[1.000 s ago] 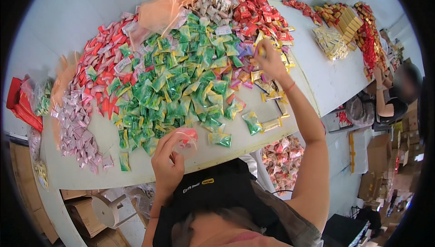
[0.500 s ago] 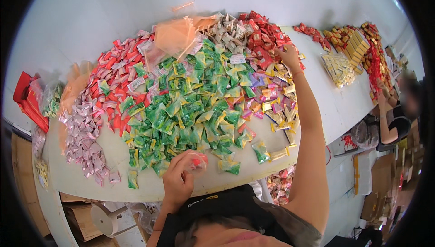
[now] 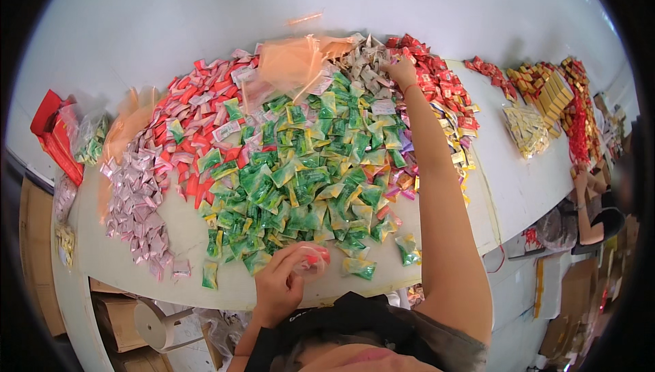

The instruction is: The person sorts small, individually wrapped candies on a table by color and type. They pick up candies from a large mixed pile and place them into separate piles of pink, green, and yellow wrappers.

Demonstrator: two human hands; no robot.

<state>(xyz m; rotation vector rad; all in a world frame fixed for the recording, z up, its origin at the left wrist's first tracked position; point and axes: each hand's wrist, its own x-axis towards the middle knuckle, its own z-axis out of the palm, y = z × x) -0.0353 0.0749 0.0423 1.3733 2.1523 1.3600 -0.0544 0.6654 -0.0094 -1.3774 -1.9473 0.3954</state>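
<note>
Bag, transparent and partly red

No legible print, even on the packets

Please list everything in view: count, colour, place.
green packets: many, mostly green, middle
pink packets: many, reddish, back left
lilac packets: many, lilac, left
grey packets: many, grey, back
red packets: many, red, back right
yellow packets: several, yellow, right
orange sheets: several, orange, back left
red bag: one, red, far left
gold packs: many, gold, far right
packet bag: one, clear, right
table: one or more, whitish, centre
cartons: several, brown, lower sides
co-worker: one, black sleeve, far right
bag or cup: one, clear, front
left grip: one, bare, front, holding that
right grip: one, bare, at grey packets
</note>
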